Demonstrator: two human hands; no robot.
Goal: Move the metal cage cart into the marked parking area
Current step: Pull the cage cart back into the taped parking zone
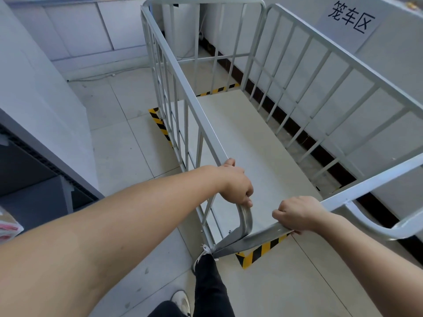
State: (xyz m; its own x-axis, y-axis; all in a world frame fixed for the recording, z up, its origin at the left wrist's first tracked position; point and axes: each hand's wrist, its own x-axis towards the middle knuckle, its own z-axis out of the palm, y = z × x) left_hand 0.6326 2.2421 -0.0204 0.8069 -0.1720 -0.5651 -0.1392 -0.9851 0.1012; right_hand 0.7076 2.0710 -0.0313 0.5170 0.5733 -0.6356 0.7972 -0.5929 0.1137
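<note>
While hands (238,185) grip cage cart (229,124), wall (400,65) just beside, striped tape (263,250) underneath.

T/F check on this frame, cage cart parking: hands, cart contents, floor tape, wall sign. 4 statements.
1. Both hands grip the cage cart. True: left hand on the side panel's rail, right hand on the near end.
2. The cart is loaded with boxes. False: its deck is bare.
3. Yellow-black floor tape shows at the cart's near corner. True.
4. The wall sign hangs on the person's left. False: it is on the right wall.
</note>
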